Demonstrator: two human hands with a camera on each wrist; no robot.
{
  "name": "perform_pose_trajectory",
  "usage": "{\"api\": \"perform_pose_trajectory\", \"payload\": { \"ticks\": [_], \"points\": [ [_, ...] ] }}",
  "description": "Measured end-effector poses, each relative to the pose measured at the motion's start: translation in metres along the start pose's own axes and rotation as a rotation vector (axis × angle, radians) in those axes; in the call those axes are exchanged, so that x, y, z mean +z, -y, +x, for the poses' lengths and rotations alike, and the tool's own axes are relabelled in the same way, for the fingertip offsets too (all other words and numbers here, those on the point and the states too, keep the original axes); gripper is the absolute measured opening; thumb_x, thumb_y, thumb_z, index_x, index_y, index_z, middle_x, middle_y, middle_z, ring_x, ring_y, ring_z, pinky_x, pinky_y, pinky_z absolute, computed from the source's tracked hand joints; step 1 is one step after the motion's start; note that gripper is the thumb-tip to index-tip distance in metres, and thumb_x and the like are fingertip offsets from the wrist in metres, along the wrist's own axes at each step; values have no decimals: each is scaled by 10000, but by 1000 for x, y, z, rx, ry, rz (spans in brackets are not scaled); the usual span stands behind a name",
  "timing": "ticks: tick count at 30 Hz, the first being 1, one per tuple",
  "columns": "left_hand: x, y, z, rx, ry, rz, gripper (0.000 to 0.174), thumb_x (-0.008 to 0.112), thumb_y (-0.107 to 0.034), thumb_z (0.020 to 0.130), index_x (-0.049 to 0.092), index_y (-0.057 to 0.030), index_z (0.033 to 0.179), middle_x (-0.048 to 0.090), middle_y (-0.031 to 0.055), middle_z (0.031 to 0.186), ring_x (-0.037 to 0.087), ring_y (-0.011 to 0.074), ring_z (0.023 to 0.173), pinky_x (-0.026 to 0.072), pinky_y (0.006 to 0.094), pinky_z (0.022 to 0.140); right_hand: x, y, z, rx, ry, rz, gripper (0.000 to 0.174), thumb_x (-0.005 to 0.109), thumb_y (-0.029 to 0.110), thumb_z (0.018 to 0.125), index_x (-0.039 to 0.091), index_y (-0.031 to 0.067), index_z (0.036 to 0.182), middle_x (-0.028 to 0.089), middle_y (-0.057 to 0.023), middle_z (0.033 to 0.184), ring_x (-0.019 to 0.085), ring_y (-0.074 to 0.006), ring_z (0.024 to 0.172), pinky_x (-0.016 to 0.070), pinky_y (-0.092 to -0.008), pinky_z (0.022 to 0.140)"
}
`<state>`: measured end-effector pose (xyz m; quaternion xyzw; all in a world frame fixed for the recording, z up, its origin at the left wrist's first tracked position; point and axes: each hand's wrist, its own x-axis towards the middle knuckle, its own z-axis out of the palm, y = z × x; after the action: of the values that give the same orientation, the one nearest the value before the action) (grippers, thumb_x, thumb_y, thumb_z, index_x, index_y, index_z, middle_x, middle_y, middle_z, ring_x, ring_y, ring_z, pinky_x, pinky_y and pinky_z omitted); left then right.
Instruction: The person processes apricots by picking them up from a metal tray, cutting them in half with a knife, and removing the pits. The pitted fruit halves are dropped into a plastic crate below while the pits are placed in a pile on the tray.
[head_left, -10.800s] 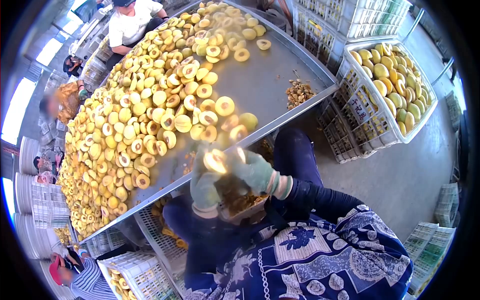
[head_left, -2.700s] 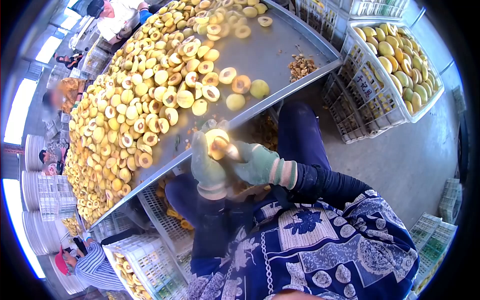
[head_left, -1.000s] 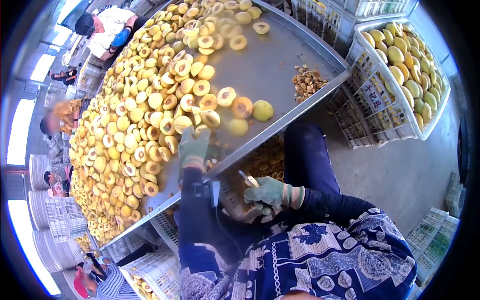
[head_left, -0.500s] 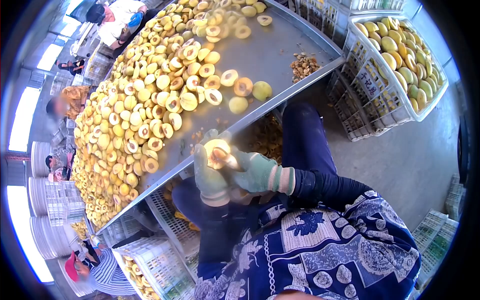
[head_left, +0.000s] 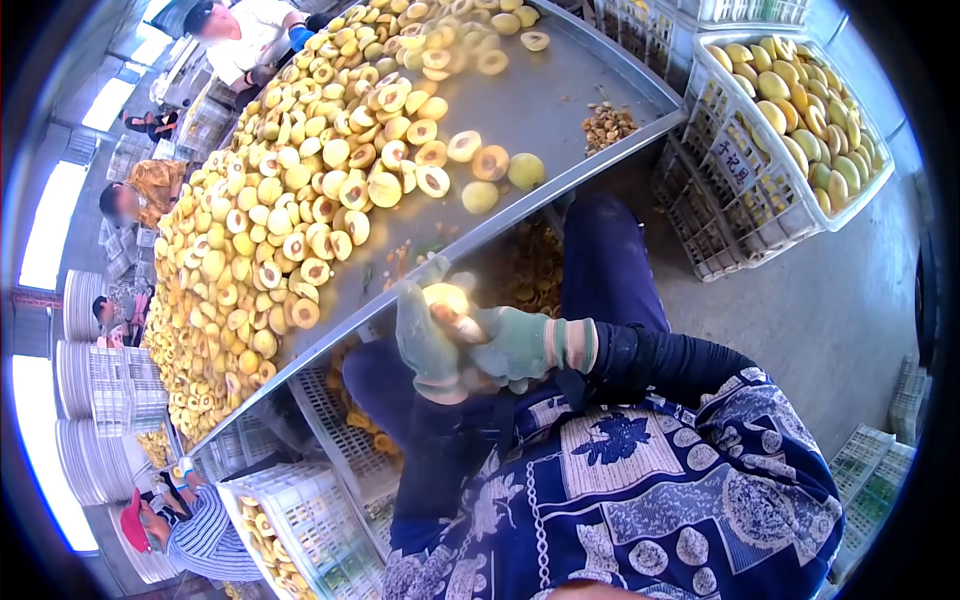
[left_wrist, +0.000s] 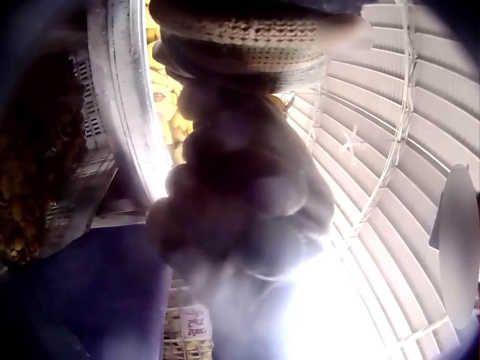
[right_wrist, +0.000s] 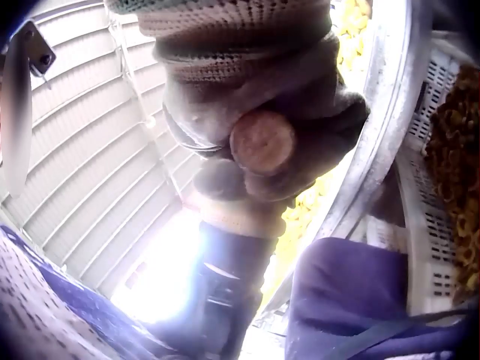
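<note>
Gloved in green, my left hand (head_left: 425,345) holds a yellow peach half (head_left: 446,296) above my lap, just off the near edge of the metal table. My right hand (head_left: 520,345), in a matching glove, meets it there and grips a short wooden-handled tool (head_left: 467,328). That tool's working end is at the brown middle of the peach half, its tip hidden. In the right wrist view the round butt of the wooden handle (right_wrist: 262,141) shows between curled fingers. The left wrist view shows the hand (left_wrist: 240,180) dark against bright light, the peach hidden.
A large heap of peach halves (head_left: 290,200) covers much of the metal table (head_left: 560,110). Small brown scraps (head_left: 607,127) lie in its corner. A white crate of peaches (head_left: 790,120) stands at right, another crate (head_left: 310,520) at lower left. Other people (head_left: 250,40) sit around the table.
A second ago my left hand reached to the heap while the right held the tool apart. The left came back with a peach half, and both hands now work together at it.
</note>
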<state>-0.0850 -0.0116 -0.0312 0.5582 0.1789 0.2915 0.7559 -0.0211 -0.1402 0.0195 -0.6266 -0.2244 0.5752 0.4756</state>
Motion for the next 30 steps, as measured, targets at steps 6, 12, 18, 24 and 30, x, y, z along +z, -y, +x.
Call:
{"api": "perform_pose_trajectory", "payload": {
  "ticks": [6,12,18,24,30],
  "points": [
    [5,-8,-10,-302,107,-336,526,466,-485,927,494,-43,1211,630,145,956,630,211,667,542,299,543,-11,-24,7,64,448,508,185,624,210,809,576,41,869,484,-5,545,444,-97,360,324,-224,302],
    [12,2,-6,-225,-37,-223,486,520,-453,913,497,-81,1225,627,113,939,603,161,635,521,258,523,-5,-69,39,-56,988,1176,264,444,161,948,584,-62,956,438,30,492,368,-59,297,345,-208,284],
    [-7,8,14,94,-163,315,508,521,-471,903,486,-91,1238,610,124,973,595,182,651,499,270,534,1,-71,41,-145,1173,1399,312,397,165,973,576,-90,972,430,37,493,368,-52,309,374,-212,306],
    [-121,-38,33,338,-449,589,404,507,-386,932,611,-19,1066,630,71,936,542,105,739,431,221,620,-27,-60,47,134,627,1132,253,514,179,896,580,-58,836,467,-6,516,415,-78,353,338,-217,320],
    [-131,-46,87,557,-77,1590,408,659,-228,837,574,-2,1165,623,134,1083,587,240,995,457,324,887,-29,-57,58,222,229,754,213,566,197,813,572,-9,756,519,-52,546,458,-118,370,357,-262,324]
  ]
}}
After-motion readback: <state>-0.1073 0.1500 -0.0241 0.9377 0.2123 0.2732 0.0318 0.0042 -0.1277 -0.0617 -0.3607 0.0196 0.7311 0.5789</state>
